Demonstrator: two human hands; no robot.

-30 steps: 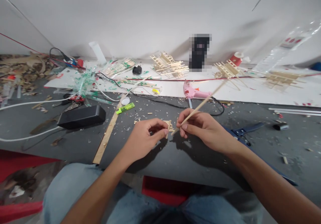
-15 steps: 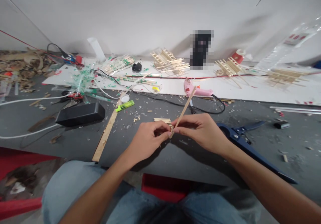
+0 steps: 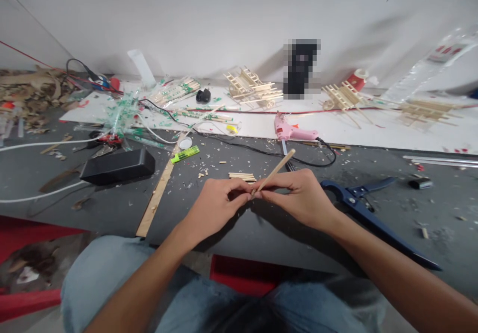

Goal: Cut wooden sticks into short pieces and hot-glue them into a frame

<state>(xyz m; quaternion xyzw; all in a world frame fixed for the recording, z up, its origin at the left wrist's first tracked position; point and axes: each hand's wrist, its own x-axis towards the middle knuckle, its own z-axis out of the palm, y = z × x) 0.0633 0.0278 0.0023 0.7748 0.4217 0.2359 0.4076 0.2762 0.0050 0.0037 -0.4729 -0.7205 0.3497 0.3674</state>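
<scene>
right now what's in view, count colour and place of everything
long stick: 1, tan, held
short sticks: several, pale, centre
wooden models: several, pale, back
glue gun: 1, pink, back
tool: 1, blue, right
box: 1, black, left
marker: 1, lime, left
strip: 1, tan, left
wrappers: many, green, back left
scraps: many, brown, left
cables: several, mixed, left and back
board: 1, white, back
table: 1, grey, beneath
jeans: 1, blue, bottom
left hand: 1, bare, centre
right hand: 1, bare, centre
</scene>
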